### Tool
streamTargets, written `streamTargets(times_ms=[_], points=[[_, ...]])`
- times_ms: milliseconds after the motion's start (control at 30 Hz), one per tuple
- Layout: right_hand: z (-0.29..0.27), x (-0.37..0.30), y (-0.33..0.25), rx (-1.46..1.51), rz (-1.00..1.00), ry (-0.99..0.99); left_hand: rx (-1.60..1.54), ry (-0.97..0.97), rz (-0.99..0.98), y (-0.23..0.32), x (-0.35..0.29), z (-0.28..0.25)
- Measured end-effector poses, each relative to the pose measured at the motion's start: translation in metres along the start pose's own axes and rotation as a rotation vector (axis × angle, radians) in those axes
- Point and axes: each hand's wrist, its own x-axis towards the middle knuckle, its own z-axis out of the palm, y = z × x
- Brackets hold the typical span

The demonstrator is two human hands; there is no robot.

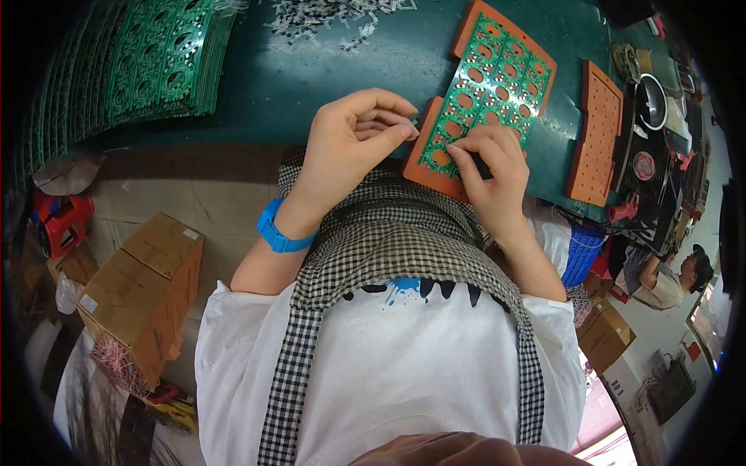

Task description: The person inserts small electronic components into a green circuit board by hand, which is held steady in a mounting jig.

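A green circuit board panel with rows of round holes lies in an orange-brown tray at the table's front edge. Just left of the tray, my left hand pinches a small whitish piece between thumb and forefinger; the fingers partly cover it. Over the near end of the panel is my right hand, thumb and fingertips drawn together at the board. Whatever those fingertips may hold is too small to make out. Loose whitish, partly clear small pieces are heaped at the far middle of the table.
Stacked green panels fill the table's far left. A second orange-brown tray lies to the right, near a cluttered bench with a round dish. Cardboard boxes stand on the floor at left. Another person is at far right.
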Motion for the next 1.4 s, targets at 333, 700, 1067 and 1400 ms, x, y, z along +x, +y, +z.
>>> streamTargets(times_ms=[333, 700, 1067, 1400], points=[[-0.007, -0.007, -0.009, -0.274, -0.251, 0.028, 0.020, -0.093, -0.015, 0.010, -0.006, 0.013], [-0.035, -0.016, 0.014, 0.267, 0.063, -0.047, 0.633, 0.098, 0.120, 0.018, 0.013, 0.011], [-0.030, -0.017, 0.021, 0.124, 0.067, -0.115, 1.188, 0.439, 0.483, 0.003, 0.049, -0.028], [-0.025, -0.019, 0.021, 0.094, 0.052, -0.063, 1.103, 0.445, 0.502, 0.010, 0.041, -0.018]])
